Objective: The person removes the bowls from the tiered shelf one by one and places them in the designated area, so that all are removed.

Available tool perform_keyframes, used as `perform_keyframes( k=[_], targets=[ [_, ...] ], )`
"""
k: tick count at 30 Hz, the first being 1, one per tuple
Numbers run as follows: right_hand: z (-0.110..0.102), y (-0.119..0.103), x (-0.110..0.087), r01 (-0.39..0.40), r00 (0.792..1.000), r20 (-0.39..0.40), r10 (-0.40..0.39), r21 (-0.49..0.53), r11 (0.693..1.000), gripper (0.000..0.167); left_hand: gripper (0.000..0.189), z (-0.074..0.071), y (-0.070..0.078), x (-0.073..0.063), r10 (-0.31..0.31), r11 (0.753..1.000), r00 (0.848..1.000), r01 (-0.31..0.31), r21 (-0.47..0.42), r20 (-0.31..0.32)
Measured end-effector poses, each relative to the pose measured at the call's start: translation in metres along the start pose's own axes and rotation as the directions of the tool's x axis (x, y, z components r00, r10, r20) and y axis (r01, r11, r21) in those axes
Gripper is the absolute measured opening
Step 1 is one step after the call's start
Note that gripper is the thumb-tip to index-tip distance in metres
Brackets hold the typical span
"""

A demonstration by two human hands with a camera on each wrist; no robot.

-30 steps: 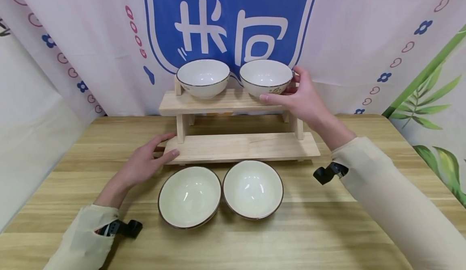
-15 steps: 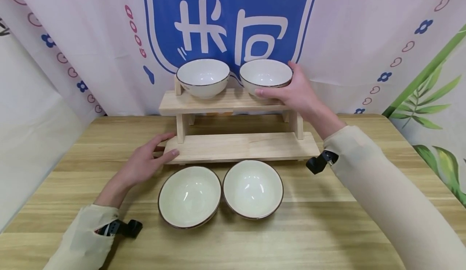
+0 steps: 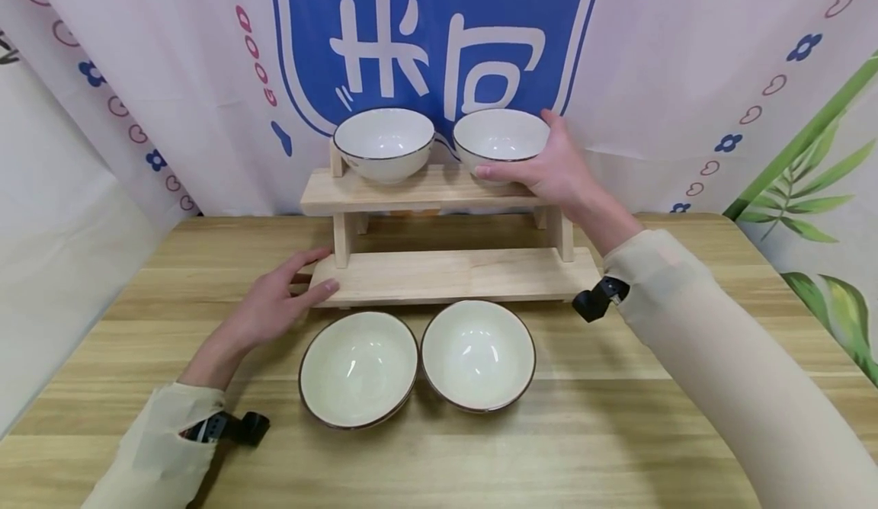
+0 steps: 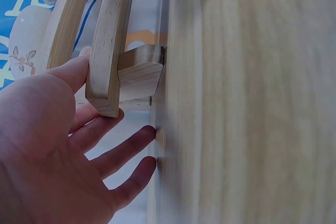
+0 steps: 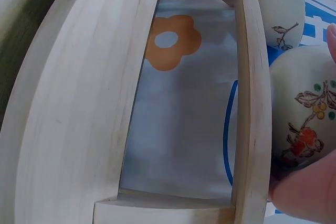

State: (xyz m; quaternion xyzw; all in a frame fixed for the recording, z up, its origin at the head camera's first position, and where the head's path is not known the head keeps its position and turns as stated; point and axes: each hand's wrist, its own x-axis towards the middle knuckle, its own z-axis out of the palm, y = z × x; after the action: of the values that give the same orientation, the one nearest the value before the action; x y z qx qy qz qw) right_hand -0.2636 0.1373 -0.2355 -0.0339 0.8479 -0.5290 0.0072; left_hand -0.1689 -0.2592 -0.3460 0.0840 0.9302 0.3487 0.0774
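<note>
On the upper tier of a wooden two-tier stand (image 3: 439, 276), two white bowls with dark rims sit side by side. My right hand (image 3: 562, 170) grips the right bowl (image 3: 499, 136), thumb across its front and fingers round the far right side. In the right wrist view, that bowl (image 5: 291, 98) shows a painted fruit sprig beside my thumb (image 5: 310, 192). The left bowl (image 3: 382, 143) stands untouched. With my left hand (image 3: 270, 307) I hold the lower tier's left end; the left wrist view has the thumb on one face of the board (image 4: 107, 51) and fingertips at its other edge.
Two larger cream bowls, a left one (image 3: 358, 372) and a right one (image 3: 478, 356), stand on the wooden table (image 3: 617, 433) in front of the stand, rims nearly meeting. A printed curtain (image 3: 658, 97) hangs close behind the stand.
My right hand has slid left and closer round the upper right bowl, its thumb further across the front. The left hand keeps its place at the stand, and the bowls stay where they were.
</note>
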Motion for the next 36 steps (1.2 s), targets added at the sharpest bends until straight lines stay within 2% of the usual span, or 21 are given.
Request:
perform_keyframes(
  k=[22, 36],
  targets=[
    [0.007, 0.0, -0.004, -0.023, 0.997, -0.076, 0.023, -0.002, 1.0, 0.138, 0.079, 0.0, 0.0, 0.001, -0.006, 1.0, 1.0, 0.006, -0.013, 0.004],
    [0.004, 0.005, -0.015, 0.022, 0.996, -0.083, -0.021, 0.008, 1.0, 0.134, 0.078, 0.0, 0.0, 0.0, -0.004, 1.0, 1.0, 0.004, -0.014, 0.003]
  ],
)
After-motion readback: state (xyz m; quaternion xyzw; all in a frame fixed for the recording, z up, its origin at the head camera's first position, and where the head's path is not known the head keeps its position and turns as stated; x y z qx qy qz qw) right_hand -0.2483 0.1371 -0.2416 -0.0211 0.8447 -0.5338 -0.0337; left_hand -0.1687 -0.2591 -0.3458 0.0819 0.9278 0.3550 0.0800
